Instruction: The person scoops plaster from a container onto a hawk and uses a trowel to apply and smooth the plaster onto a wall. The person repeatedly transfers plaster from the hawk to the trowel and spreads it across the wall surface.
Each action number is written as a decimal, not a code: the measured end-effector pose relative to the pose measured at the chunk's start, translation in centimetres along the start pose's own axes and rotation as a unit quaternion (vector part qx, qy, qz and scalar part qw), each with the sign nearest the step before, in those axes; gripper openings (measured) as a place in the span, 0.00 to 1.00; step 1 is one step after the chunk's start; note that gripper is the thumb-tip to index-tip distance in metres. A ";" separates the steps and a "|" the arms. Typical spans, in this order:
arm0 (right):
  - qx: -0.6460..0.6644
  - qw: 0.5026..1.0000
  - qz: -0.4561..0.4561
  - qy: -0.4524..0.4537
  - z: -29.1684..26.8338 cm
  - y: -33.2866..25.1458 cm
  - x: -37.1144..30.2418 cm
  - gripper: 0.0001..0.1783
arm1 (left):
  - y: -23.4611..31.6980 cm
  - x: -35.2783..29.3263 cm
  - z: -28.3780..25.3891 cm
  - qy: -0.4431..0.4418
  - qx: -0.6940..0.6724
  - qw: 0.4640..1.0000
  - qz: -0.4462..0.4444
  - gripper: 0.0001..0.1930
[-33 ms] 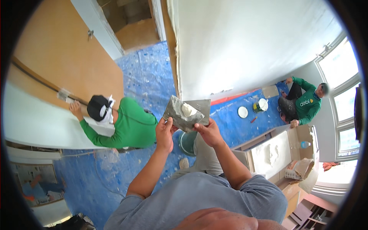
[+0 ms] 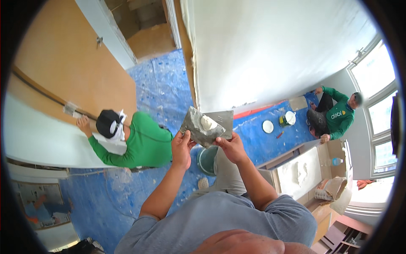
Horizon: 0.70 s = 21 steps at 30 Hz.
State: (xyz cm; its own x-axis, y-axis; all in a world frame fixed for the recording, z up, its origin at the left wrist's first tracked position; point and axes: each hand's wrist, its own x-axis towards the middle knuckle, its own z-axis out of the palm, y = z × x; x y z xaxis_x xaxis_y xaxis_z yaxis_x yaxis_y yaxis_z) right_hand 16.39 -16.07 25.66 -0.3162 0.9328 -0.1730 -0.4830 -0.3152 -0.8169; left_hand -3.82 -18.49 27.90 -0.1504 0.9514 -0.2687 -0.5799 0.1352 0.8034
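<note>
My left hand (image 2: 182, 150) is closed on a flat grey putty blade (image 2: 195, 127) smeared with filler. A lump of white putty (image 2: 208, 122) sits on that blade. My right hand (image 2: 231, 148) grips a second flat grey putty blade (image 2: 225, 120), which partly overlaps the first at the right. Both blades are held together in front of me, above the floor. Just below them, between my forearms, a dark green bucket (image 2: 207, 161) stands by my leg, partly hidden by it.
A person in green (image 2: 150, 142) crouches close on my left by a wooden door (image 2: 72, 46). Another person in green (image 2: 340, 112) sits at the far right near a tub (image 2: 288, 118) and white lid (image 2: 267, 126). Blue sheeting (image 2: 160, 80) covers the floor; a white wall (image 2: 262, 55) rises ahead.
</note>
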 end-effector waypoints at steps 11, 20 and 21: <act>0.126 0.986 -0.002 0.107 -7.3 -21.2 7.5 0.22 | 12.6 8.7 13.5 -0.080 -0.123 0.976 -0.159 0.21; 0.050 0.993 0.014 0.103 1.6 -36.3 9.5 0.26 | 21.5 7.1 18.7 -0.071 -0.245 0.919 -0.302 0.19; 0.044 0.994 0.020 0.100 2.2 -37.2 9.4 0.26 | 22.8 7.2 19.0 -0.083 -0.249 0.918 -0.298 0.19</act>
State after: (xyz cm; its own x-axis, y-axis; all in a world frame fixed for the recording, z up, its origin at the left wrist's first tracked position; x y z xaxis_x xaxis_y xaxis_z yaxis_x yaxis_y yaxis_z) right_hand 29.60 4.08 55.67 -0.1717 0.9323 -0.3183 -0.5452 -0.3590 -0.7575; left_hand -2.95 -3.29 54.39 0.4126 0.7836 -0.4645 -0.8193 0.5421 0.1867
